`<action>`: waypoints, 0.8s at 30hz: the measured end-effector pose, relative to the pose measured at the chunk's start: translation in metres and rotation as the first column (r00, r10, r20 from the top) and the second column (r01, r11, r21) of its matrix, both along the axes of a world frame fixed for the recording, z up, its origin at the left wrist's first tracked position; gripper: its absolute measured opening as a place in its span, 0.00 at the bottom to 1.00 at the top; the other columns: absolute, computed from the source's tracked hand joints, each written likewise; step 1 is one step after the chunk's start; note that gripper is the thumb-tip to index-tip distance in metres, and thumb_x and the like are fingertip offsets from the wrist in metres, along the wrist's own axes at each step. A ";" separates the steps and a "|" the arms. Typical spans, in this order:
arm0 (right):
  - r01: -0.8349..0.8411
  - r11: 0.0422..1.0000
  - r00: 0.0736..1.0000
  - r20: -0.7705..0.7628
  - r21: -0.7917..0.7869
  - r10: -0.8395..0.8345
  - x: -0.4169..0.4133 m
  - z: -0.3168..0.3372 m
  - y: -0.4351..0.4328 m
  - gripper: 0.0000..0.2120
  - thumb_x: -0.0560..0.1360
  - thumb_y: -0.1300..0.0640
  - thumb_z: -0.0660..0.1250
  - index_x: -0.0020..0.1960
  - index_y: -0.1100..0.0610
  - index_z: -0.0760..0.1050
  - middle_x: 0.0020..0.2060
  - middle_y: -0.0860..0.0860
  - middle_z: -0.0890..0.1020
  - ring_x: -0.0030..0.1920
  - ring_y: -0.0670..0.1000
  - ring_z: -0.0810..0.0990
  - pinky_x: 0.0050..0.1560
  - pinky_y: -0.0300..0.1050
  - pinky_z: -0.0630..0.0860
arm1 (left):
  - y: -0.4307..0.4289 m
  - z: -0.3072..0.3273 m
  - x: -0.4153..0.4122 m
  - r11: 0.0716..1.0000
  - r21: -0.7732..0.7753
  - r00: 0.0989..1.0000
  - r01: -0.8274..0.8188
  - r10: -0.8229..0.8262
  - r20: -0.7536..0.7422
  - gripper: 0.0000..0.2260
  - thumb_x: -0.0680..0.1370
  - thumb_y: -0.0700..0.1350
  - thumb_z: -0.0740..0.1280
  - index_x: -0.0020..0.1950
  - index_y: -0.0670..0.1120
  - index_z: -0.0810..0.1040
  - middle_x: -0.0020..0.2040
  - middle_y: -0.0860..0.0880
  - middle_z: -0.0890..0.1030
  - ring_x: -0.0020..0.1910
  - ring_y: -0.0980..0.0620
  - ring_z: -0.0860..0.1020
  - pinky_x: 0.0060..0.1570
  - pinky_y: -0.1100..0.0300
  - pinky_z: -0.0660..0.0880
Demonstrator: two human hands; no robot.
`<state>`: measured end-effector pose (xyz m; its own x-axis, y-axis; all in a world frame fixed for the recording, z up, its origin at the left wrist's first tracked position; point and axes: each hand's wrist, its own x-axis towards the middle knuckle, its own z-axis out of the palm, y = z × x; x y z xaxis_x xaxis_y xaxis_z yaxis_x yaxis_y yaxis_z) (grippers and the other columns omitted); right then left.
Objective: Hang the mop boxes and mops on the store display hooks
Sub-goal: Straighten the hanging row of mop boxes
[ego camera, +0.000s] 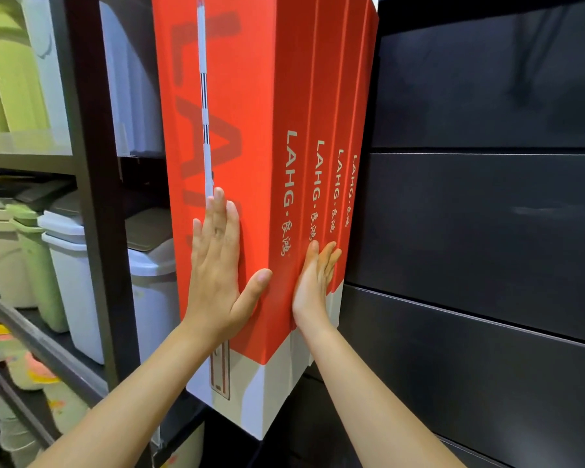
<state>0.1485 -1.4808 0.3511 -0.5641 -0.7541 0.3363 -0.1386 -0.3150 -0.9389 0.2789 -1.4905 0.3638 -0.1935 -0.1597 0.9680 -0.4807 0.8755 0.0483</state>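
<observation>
Fingers (pixel 218 214) of the left hand (pixel 217 268) lie flat and close together against the broad printed face of the nearest tall red-and-white cardboard mop box (pixel 237 157), the thumb hooked round its front corner onto the narrow side. Fingers (pixel 328 256) of the right hand (pixel 313 282) are likewise extended and held together, laid against the narrow sides of the boxes behind it. Neither hand is gripping anything; both are pressing palm-first, apparently to square the pack and steady it so the boxes hang flush rather than swing.

Four boxes can be counted from the four narrow red sides, each lettered "LAHG", ranged one behind the other toward the dark slatted display wall (pixel 487 214). They hang upright, their white bases clear of anything below. The hooks carrying them lie above the top of the view and cannot be seen, so how securely each is seated is a matter of inference; the even row suggests all four are already up. No loose mops are in sight, only a picture of a long-handled mop printed on the nearest box's face.

To the left, a dark metal shelf upright (pixel 92 163) divides the boxes from shelves of pale plastic lidded bins (pixel 71 282), at least three on the middle shelf.
</observation>
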 end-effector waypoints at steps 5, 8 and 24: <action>-0.010 1.000 1.000 0.012 0.000 0.010 0.003 0.000 -0.001 0.33 0.80 0.34 0.43 0.78 0.44 0.33 0.77 0.41 0.35 0.78 0.45 0.35 0.78 0.54 0.37 | -0.001 0.000 0.000 1.000 -0.003 1.000 0.013 -0.013 -0.012 0.37 0.80 0.65 0.48 0.79 0.43 0.44 0.80 0.54 0.39 0.80 0.47 0.43 0.77 0.46 0.39; -0.001 1.000 1.000 0.010 -0.004 0.001 0.005 -0.002 -0.001 0.33 0.80 0.34 0.43 0.78 0.45 0.33 0.77 0.41 0.34 0.77 0.43 0.33 0.77 0.53 0.35 | -0.003 -0.002 0.000 0.999 -0.003 0.999 0.035 -0.035 -0.031 0.38 0.80 0.65 0.50 0.79 0.42 0.44 0.79 0.56 0.39 0.80 0.48 0.43 0.76 0.43 0.40; -0.032 0.999 0.999 0.021 -0.008 0.032 0.006 -0.002 0.000 0.34 0.80 0.34 0.44 0.78 0.44 0.34 0.78 0.40 0.35 0.78 0.44 0.36 0.78 0.55 0.38 | 0.000 -0.002 0.000 1.000 -0.005 0.998 0.027 -0.027 -0.056 0.39 0.78 0.66 0.55 0.78 0.43 0.45 0.79 0.56 0.41 0.79 0.52 0.42 0.77 0.50 0.40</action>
<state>0.1543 -1.4810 0.3493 -0.5467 -0.7696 0.3299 -0.1084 -0.3257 -0.9393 0.2785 -1.4907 0.3620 -0.1433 -0.1507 0.9781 -0.4538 0.8883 0.0704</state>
